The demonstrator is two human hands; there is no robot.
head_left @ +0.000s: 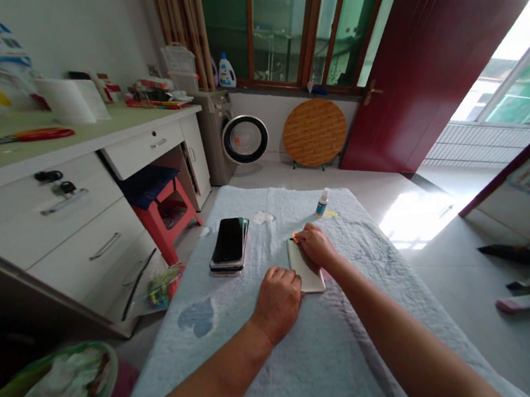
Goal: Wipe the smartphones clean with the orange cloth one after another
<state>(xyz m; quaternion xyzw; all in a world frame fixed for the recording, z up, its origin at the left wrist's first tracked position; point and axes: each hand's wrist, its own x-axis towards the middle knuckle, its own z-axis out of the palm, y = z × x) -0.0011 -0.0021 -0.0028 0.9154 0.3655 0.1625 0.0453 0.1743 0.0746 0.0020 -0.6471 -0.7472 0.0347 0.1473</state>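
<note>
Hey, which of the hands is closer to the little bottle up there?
Right. The right hand is just short of the small bottle, not touching it; the left hand is farther back, to the left.

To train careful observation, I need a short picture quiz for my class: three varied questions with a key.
1. Which hand is at the far end of the pale flat object? A: left. B: right. C: neither.
2. True or false: the round door of the washing machine stands open.
3. Fill the gap: in the picture, the stack of phones lies to the ___ of that object.
Key: 1 B, the right hand; 2 true; 3 left.
</note>
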